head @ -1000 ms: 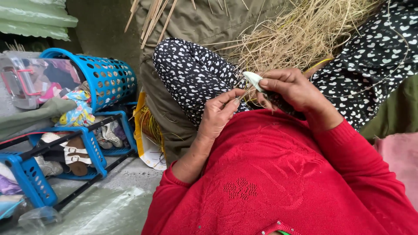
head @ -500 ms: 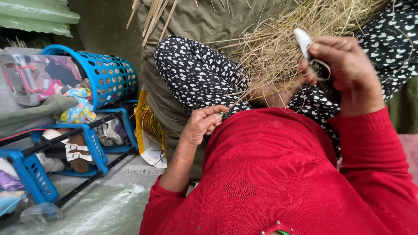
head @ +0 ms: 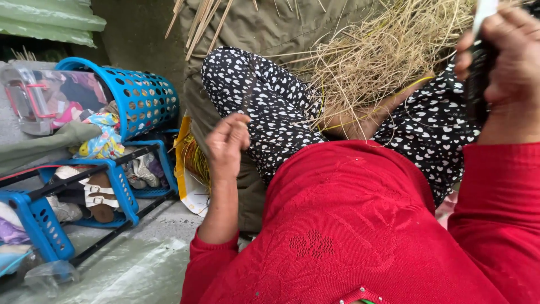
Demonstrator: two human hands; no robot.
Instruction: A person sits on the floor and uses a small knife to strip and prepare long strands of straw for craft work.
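My right hand [head: 506, 62] is raised at the upper right edge, closed around a dark-handled tool [head: 478, 84] whose white tip points upward. My left hand [head: 228, 143] hangs beside my left knee with its fingers curled together; I see nothing in it. A loose bundle of dry straw [head: 382, 56] lies across my lap, on trousers [head: 270, 107] that are black with white hearts. My red sweater [head: 349, 225] fills the lower foreground.
To the left, a blue plastic basket [head: 140, 95] lies on its side above a blue shoe rack [head: 115, 186] holding sandals and shoes. A clear plastic box [head: 28, 101] sits at far left. Olive cloth [head: 270, 28] hangs behind the straw. A yellow-and-white bag [head: 188, 180] stands by my leg.
My right hand has lifted the tool up and to the right, away from the straw. My left hand has dropped away from it, down beside my knee.
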